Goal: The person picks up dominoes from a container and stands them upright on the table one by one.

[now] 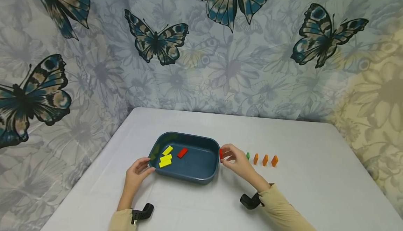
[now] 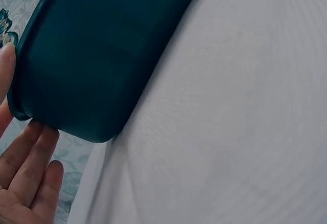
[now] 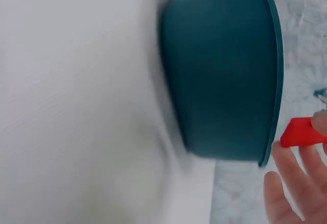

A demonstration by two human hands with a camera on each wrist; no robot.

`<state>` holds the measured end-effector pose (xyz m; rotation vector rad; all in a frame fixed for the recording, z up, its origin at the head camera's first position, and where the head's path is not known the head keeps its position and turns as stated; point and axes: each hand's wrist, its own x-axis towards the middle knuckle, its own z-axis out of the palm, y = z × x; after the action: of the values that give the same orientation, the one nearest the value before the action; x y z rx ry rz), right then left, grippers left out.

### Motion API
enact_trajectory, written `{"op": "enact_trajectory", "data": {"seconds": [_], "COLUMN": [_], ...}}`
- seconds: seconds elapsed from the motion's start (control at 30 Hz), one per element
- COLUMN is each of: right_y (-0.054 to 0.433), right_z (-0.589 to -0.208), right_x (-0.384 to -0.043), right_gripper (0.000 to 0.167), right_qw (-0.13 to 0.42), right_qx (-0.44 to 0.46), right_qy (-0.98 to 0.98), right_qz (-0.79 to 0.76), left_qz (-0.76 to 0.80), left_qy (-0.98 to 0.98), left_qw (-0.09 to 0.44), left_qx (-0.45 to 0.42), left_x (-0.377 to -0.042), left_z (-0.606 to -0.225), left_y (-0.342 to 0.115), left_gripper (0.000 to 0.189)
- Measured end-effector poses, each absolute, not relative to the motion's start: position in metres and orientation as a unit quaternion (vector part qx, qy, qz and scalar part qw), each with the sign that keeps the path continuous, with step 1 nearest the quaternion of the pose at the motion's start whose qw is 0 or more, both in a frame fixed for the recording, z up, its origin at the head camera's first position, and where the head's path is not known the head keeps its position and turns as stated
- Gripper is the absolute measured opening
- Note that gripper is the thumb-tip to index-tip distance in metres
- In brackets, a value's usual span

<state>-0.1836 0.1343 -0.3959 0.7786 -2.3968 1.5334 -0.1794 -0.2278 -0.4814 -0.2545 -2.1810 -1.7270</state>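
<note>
My right hand (image 1: 237,159) pinches a red block (image 3: 301,132) between thumb and fingers. It is just beside the right end of a dark teal tray (image 1: 195,178). At the tray's left end, my left hand (image 1: 137,172) has its thumb and fingers against the rim; the left wrist view shows those fingers (image 2: 38,157) fairly straight along the outer wall. Inside the tray lie a red block (image 1: 182,153) and three yellow blocks (image 1: 165,158) toward the left. The tray's interior is hidden in both wrist views.
Right of the right hand, a green block (image 1: 247,155), partly covered by that hand, and three orange blocks (image 1: 265,160) stand upright in a row on the white table (image 1: 315,189). A butterfly-patterned cloth (image 1: 220,84) hangs behind the table. Each wrist wears a black camera (image 1: 250,201).
</note>
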Motion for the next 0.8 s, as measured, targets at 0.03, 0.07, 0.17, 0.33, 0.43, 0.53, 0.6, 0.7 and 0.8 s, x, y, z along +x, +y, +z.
{"op": "enact_trajectory", "data": {"seconds": [0.03,0.07,0.17,0.33,0.43,0.53,0.6,0.7,0.8], "right_y": [0.138,0.142,0.151,0.162,0.167,0.170,0.173,0.177,0.181], "right_z": [-0.398,-0.399,-0.405,-0.416,-0.424,-0.430,-0.433,-0.434,-0.435], "right_x": [-0.181,-0.179,-0.175,-0.168,-0.165,-0.163,-0.162,-0.162,-0.161], "right_gripper": [0.031,0.031,0.031,0.030,0.028,0.028,0.028,0.029,0.029], "right_qw": [0.100,0.104,0.119,0.101,0.081,0.066,0.054,0.042,0.035], "right_qx": [0.264,0.266,0.274,0.275,0.273,0.280,0.279,0.274,0.268], "right_qy": [-0.809,-0.808,-0.806,-0.808,-0.808,-0.807,-0.810,-0.815,-0.816], "right_qz": [0.516,0.515,0.510,0.511,0.516,0.515,0.513,0.509,0.511], "left_qz": [-0.604,-0.599,-0.593,-0.595,-0.595,-0.598,-0.601,-0.608,-0.609], "left_qy": [-0.772,-0.775,-0.778,-0.778,-0.779,-0.779,-0.776,-0.770,-0.770], "left_qw": [0.175,0.177,0.179,0.169,0.165,0.165,0.167,0.168,0.164], "left_qx": [-0.093,-0.097,-0.110,-0.108,-0.104,-0.094,-0.091,-0.096,-0.096], "left_x": [-0.179,-0.179,-0.180,-0.182,-0.181,-0.179,-0.178,-0.178,-0.175], "left_z": [-0.481,-0.481,-0.480,-0.477,-0.477,-0.479,-0.480,-0.479,-0.473], "left_y": [-0.228,-0.229,-0.229,-0.228,-0.229,-0.229,-0.230,-0.229,-0.225], "left_gripper": [0.038,0.038,0.041,0.043,0.043,0.042,0.042,0.042,0.042]}}
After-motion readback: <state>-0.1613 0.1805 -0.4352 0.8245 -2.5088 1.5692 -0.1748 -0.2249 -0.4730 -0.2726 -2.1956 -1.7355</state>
